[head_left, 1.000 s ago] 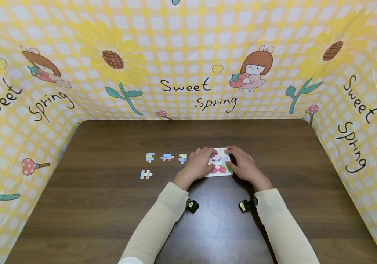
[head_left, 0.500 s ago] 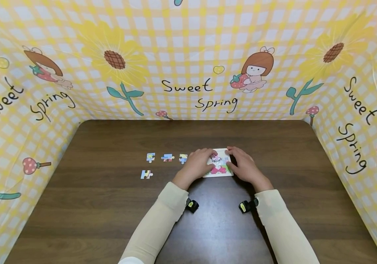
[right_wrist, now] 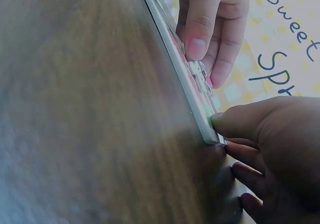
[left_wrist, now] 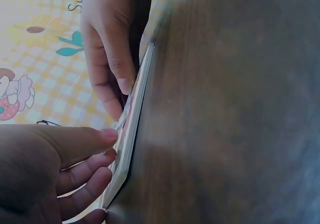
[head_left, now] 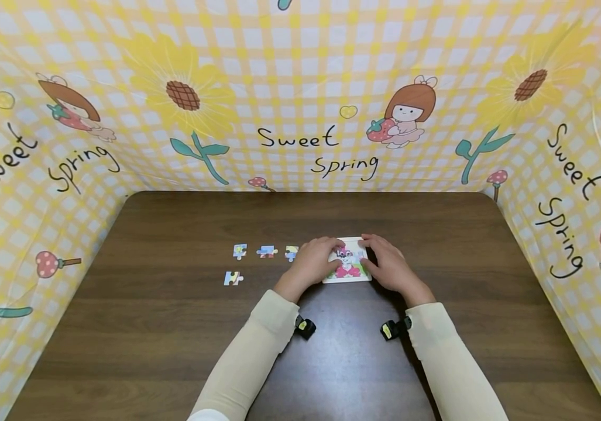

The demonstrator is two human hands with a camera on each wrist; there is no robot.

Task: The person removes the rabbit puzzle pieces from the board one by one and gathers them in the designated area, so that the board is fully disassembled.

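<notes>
A small white-framed jigsaw puzzle board (head_left: 346, 280) with a pink and white rabbit picture lies flat between the hands in the head view. My left hand (head_left: 311, 260) reaches over its left part, thumb and fingers pinching a rabbit-face puzzle piece (right_wrist: 200, 76). In the right wrist view this piece sits tilted, raised above the board. My right hand (head_left: 392, 266) grips the board's right side, its thumb (right_wrist: 218, 118) on the frame and fingers by the outer edge. The left hand hides part of the board's left side.
Several loose jigsaw pieces lie left of the board: three in a row, such as the blue one (head_left: 267, 251), and one nearer piece (head_left: 233, 278). A brown wooden table (head_left: 174, 339) carries everything. Checked yellow cloth (head_left: 300, 76) hangs around its back and sides.
The rabbit-face piece under my left fingers has shifted and changed tilt slightly. Both hands stay nearly in place, and the loose pieces have not moved.
</notes>
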